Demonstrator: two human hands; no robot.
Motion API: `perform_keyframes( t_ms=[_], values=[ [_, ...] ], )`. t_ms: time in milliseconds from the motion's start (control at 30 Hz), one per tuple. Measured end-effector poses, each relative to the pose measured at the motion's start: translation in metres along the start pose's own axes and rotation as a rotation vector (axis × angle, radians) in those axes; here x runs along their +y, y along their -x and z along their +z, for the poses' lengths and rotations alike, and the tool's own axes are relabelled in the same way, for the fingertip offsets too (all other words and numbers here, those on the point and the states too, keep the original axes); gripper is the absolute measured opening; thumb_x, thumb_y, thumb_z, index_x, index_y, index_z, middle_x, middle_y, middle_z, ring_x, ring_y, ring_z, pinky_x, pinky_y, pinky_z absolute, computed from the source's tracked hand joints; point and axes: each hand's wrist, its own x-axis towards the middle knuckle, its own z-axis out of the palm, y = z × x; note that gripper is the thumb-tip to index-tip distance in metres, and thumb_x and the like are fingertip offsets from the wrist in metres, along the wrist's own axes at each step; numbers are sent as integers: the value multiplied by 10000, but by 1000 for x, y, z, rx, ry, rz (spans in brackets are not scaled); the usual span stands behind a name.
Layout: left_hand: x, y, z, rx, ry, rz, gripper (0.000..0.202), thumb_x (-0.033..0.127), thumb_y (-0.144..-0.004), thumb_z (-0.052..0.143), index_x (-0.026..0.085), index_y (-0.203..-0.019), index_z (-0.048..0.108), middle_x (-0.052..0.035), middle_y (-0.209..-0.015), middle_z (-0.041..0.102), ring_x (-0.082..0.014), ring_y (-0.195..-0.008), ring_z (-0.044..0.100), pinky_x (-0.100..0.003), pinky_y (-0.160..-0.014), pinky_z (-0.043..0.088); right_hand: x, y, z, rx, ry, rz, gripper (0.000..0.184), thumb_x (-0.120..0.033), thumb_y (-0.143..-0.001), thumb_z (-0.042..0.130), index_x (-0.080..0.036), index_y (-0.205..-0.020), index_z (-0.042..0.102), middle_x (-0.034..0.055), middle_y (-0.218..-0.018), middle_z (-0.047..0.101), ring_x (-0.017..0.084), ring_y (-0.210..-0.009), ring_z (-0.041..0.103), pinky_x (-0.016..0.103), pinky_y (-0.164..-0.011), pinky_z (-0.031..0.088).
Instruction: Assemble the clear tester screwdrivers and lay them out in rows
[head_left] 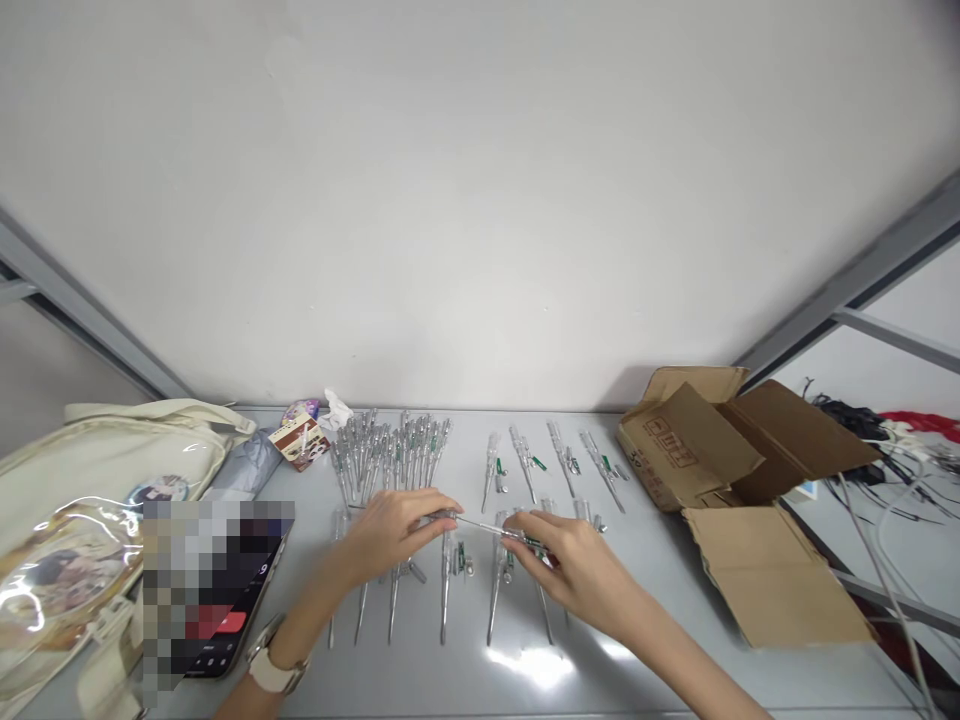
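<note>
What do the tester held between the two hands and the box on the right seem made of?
The screwdriver-style voltage tester seems to have a slim, shiny metal shaft and a glossy plastic body, judging by similar see-through testers on the table. Its green parts probably are plastic, though they are too small to tell. The box looks like matte brown cardboard, with creased, folded flaps and printed marks.

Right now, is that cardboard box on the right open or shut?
Open: the cardboard box has its flaps spread wide outward.
</note>
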Motion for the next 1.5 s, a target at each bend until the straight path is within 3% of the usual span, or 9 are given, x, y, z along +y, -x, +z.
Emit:
perform_keyframes(
  t_ms=[100, 267, 567, 800, 967, 1100, 1233, 1333, 1500],
  values=[
    [2, -4, 1, -12, 33, 0, 303, 397, -998, 423, 262, -1111, 669, 11, -997, 723, -72, -564, 512, -219, -591, 382, 1, -4, -1, -3, -87, 69, 366, -413, -1031, 345, -210, -971, 643, 14, -739, 651, 139, -595, 570, 254, -575, 364],
    [-1, -13, 4, -19, 15, -17, 288, 396, -995, 424, 231, -993, 660, 28, -883, 698, -77, -560, 456, -226, -589, 345, 7, -11, 2, 44, -55, 63, 370, -416, -1033, 358, -213, -939, 653, 14, -777, 672, 151, -677, 615, 258, -603, 381],
    [-10, -31, 7, -68, 125, -75, 281, 415, -972, 444, 239, -966, 663, 22, -872, 690, -91, -584, 464, -235, -573, 328, 32, -17, 16, 419, 355, -332, 170, -248, -998, 497, -153, -974, 635, 14, -708, 610, 157, -648, 514, 288, -599, 364],
    [-11, -47, 6, -48, 243, -86, 331, 426, -976, 412, 199, -924, 648, 11, -744, 613, -100, -582, 446, -230, -558, 318, 37, -21, 17, 523, 517, -417, 104, -166, -965, 554, -130, -1034, 623, 13, -698, 608, 156, -636, 460, 302, -605, 351],
    [-18, -63, 13, -23, 235, -67, 354, 439, -978, 392, 192, -905, 635, 12, -708, 592, -110, -598, 482, -225, -536, 307, 45, -27, 24, 532, 504, -322, 129, -202, -985, 518, -146, -998, 634, 24, -707, 611, 166, -650, 484, 298, -637, 374],
    [-31, -77, 19, 30, 46, -101, 307, 414, -969, 410, 224, -952, 651, 9, -851, 692, -129, -676, 575, -227, -591, 368, 60, -15, 24, 560, 445, -191, 150, -231, -994, 500, -158, -996, 631, 38, -747, 628, 179, -684, 527, 298, -655, 392],
    [-37, -86, 24, 36, -163, -109, 256, 385, -951, 445, 262, -963, 670, 27, -854, 718, -136, -640, 598, -252, -651, 391, 84, 29, 27, 712, 339, 151, 242, -339, -1006, 457, -166, -1059, 619, 82, -903, 657, 217, -843, 592, 312, -746, 436],
    [-39, -90, 28, 34, -202, -102, 237, 366, -943, 455, 272, -958, 672, 26, -825, 716, -150, -646, 611, -260, -653, 385, 103, 74, 41, 833, 388, 431, 419, -461, -1011, 358, -156, -1077, 637, 108, -895, 649, 257, -867, 594, 343, -744, 448],
    [-43, -92, 34, 31, -265, -101, 251, 337, -956, 417, 268, -971, 658, 12, -875, 717, -170, -717, 639, -265, -653, 383, 131, 128, 74, 821, 527, 591, 658, -579, -991, 229, -110, -1031, 689, 144, -863, 643, 285, -793, 558, 388, -704, 446]
  ],
)
